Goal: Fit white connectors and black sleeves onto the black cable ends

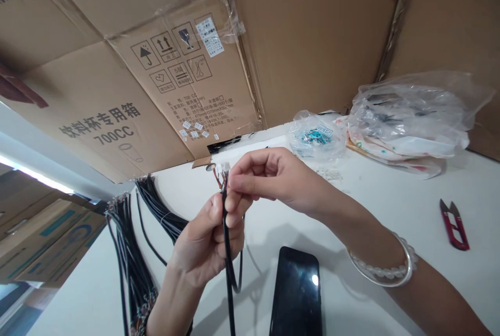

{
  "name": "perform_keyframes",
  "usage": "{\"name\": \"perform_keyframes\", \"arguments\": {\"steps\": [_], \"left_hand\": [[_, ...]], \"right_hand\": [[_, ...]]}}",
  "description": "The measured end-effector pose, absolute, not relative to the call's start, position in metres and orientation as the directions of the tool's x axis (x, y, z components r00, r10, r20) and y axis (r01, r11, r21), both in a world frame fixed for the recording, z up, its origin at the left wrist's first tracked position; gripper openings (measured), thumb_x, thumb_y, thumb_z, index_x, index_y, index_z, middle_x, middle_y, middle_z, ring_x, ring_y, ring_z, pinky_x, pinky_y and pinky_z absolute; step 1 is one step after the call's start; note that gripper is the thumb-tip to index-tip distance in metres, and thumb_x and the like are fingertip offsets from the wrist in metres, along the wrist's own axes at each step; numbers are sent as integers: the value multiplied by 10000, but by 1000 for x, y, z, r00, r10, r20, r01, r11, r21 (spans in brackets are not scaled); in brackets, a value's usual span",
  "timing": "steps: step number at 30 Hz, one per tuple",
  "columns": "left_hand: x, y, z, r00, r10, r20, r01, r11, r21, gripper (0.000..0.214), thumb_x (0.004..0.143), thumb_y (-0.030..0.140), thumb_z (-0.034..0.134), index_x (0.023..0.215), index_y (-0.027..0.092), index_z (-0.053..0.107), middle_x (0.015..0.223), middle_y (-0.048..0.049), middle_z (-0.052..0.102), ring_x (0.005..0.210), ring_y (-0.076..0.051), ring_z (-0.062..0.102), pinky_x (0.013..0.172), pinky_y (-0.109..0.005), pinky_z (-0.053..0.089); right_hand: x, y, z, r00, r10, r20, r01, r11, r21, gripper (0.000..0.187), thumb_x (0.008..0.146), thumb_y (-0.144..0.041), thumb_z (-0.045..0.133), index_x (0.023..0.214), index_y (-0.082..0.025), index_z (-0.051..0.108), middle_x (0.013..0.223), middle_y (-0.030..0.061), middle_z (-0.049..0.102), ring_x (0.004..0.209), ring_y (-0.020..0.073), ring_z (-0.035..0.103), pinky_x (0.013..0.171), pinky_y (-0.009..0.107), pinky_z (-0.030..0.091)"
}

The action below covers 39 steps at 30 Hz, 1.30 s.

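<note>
A black cable (226, 242) runs upright through my left hand (214, 237), which is closed around it just below the stripped end. Thin coloured wires (219, 179) fan out of the cable's top and reach a small white connector (223, 167). At the wires, thumb and forefinger of my right hand (265, 177) are pinched together beside the connector. The fingertips partly cover the wires, so I cannot tell which one they grip. The cable's lower part loops below my left hand and leaves the view at the bottom.
Bundles of black cables (130, 252) lie at the left. A black phone (296, 294) lies in front, with red thread snips (453, 225) at the right. Behind are a bag of teal parts (315, 136), a larger plastic bag (410, 117) and cardboard boxes (312, 39) along the back.
</note>
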<state>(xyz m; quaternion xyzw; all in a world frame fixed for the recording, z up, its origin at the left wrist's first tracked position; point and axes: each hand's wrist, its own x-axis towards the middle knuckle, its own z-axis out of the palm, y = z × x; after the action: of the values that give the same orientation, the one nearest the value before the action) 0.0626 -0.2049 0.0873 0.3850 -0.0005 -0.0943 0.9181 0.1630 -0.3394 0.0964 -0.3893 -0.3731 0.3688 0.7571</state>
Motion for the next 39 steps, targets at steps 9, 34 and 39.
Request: {"name": "perform_keyframes", "arguments": {"steps": [9, 34, 39], "left_hand": [[69, -210, 91, 957, 287, -40, -61, 336, 940, 436, 653, 396, 855, 727, 142, 508, 582, 87, 352, 441, 7, 106, 354, -81, 192], [71, -222, 70, 900, 377, 218, -215, -53, 975, 311, 765, 345, 769, 671, 157, 539, 576, 44, 386, 496, -47, 260, 454, -193, 190], [70, -221, 70, 903, 375, 212, -214, -35, 976, 345, 742, 378, 793, 669, 162, 534, 571, 45, 373, 500, -50, 264, 453, -188, 189]], "right_hand": [[164, -345, 98, 609, 710, 355, 55, 408, -911, 187, 828, -268, 724, 777, -116, 627, 601, -41, 559, 507, 36, 460, 454, 164, 353], [165, -347, 95, 647, 707, 286, -45, 410, -911, 313, 835, -286, 686, 639, -161, 477, 563, -63, 318, 525, 56, 286, 502, 213, 266], [167, -345, 94, 530, 814, 236, -293, 437, -851, 276, 858, -218, 634, 625, -155, 500, 566, -67, 199, 514, 59, 177, 478, 208, 199]]}}
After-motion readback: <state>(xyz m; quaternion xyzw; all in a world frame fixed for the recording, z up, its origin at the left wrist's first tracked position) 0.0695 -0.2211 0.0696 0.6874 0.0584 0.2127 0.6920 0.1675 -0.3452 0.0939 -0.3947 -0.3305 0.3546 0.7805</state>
